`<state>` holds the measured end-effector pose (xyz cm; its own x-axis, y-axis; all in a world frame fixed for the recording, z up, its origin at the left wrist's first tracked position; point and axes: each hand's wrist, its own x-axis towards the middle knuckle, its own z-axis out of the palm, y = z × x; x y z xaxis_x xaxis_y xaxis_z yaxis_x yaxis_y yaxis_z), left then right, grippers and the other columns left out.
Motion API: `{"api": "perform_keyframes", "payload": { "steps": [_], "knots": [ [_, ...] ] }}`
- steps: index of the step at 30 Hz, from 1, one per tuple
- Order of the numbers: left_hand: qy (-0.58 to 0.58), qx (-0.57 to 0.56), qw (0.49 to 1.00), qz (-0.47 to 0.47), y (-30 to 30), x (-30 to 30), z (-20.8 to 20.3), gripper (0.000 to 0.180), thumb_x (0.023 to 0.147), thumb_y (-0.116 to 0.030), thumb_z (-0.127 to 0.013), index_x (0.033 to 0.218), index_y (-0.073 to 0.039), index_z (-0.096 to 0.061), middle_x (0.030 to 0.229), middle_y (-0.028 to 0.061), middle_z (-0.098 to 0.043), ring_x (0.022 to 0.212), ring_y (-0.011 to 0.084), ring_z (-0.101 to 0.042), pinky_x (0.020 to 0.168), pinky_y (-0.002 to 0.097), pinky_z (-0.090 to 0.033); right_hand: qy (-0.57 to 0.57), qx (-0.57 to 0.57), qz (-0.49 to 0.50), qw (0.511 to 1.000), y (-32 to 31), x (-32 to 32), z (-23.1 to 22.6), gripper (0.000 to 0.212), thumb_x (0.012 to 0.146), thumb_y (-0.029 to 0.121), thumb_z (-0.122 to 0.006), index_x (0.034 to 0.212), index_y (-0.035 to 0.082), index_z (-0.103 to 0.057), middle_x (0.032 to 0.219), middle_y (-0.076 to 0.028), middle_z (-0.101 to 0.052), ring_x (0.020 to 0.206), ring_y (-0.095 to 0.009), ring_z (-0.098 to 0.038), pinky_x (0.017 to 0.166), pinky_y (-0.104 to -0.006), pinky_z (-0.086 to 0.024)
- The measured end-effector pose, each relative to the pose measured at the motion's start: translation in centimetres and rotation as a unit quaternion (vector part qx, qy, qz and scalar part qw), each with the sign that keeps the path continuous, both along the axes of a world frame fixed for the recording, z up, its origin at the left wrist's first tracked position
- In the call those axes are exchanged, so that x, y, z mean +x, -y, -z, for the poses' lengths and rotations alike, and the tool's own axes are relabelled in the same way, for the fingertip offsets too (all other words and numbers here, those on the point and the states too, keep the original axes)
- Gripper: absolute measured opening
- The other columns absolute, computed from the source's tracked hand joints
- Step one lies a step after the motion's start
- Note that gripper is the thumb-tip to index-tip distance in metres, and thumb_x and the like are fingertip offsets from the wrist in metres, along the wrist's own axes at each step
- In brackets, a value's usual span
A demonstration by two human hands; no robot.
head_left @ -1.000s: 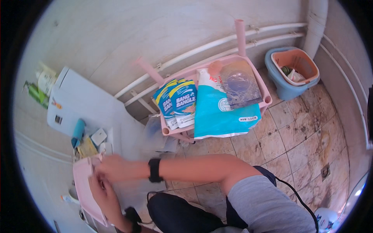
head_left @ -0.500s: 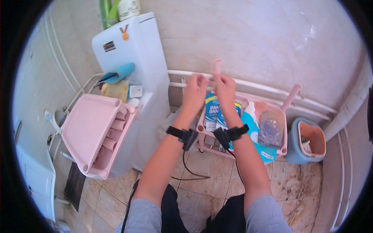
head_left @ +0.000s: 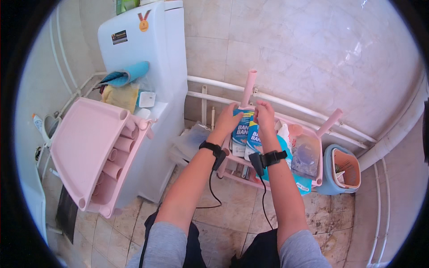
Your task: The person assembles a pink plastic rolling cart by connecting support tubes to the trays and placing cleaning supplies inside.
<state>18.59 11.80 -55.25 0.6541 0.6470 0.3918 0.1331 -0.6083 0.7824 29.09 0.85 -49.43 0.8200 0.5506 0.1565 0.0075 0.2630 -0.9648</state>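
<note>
Pale, faintly veined tiled walls (head_left: 295,49), glinting at upper right, rose behind a glossy white toilet (head_left: 170,80). Round white pipes (head_left: 214,84) ran low along them, above brown-stained beige floor tiles (head_left: 223,223).

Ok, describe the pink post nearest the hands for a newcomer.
Find the pink shelf holding the turquoise bag. The pink post stands at its back-left corner, beyond the left hand and right hand. Unlike its twin farther right, it rises behind blue packets.
</note>
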Motion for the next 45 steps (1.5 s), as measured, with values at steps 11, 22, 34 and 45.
{"api": "perform_keyframes", "payload": {
  "steps": [11, 22, 34, 45],
  "knots": [
    [-0.191, 0.03, 0.975, 0.112, 0.1, 2.2, 1.8, 0.102, 0.075, -0.042, -0.074, 0.154, -0.009, -0.019, 0.158, 0.0284, -0.01, 0.142, 0.0505, -0.019, 0.117, 0.0487, -0.024, 0.001, -0.084, 0.046, 0.995, 0.4, 0.7, -0.7, 0.027, 0.087, 0.013, -0.056, 0.113, 0.007, -0.054, 0.077, -0.001, -0.054, 0.065, -0.01, -0.05, 0.051, -0.0251, -0.039],
    [-0.06, -0.1, 0.978, 0.172, -1.6, 1.0, 2.7, 0.102, 0.08, -0.026, -0.078, 0.152, 0.0, -0.01, 0.152, 0.0259, -0.025, 0.141, 0.0344, -0.03, 0.115, 0.0392, -0.029, 0.28, -0.148, 0.14, 0.938, -8.2, 7.0, -5.4, 0.076, 0.073, 0.028, -0.081, 0.133, -0.004, -0.046, 0.109, -0.02, -0.062, 0.103, -0.028, -0.058, 0.088, -0.0374, -0.049],
    [0.0, -0.412, 0.891, 0.188, -4.7, 1.5, 4.8, 0.083, 0.091, -0.038, -0.067, 0.146, 0.005, -0.022, 0.124, 0.0238, -0.06, 0.108, 0.0313, -0.063, 0.09, 0.04, -0.05, 0.329, -0.247, 0.094, 0.907, -13.3, 7.3, -4.5, 0.049, 0.07, 0.024, -0.075, 0.108, -0.003, -0.062, 0.097, -0.017, -0.07, 0.087, -0.027, -0.069, 0.077, -0.0367, -0.054],
    [-0.063, -0.104, 0.993, -0.005, 1.7, -0.1, 1.2, 0.113, 0.066, -0.051, -0.082, 0.143, 0.008, -0.025, 0.125, 0.0297, -0.056, 0.113, 0.0423, -0.059, 0.092, 0.0447, -0.051, 0.159, -0.035, 0.049, 0.985, -13.0, 6.1, -3.7, 0.018, 0.073, 0.014, -0.067, 0.085, 0.004, -0.058, 0.065, -0.006, -0.061, 0.058, -0.017, -0.06, 0.055, -0.0297, -0.045]
  ]
}}
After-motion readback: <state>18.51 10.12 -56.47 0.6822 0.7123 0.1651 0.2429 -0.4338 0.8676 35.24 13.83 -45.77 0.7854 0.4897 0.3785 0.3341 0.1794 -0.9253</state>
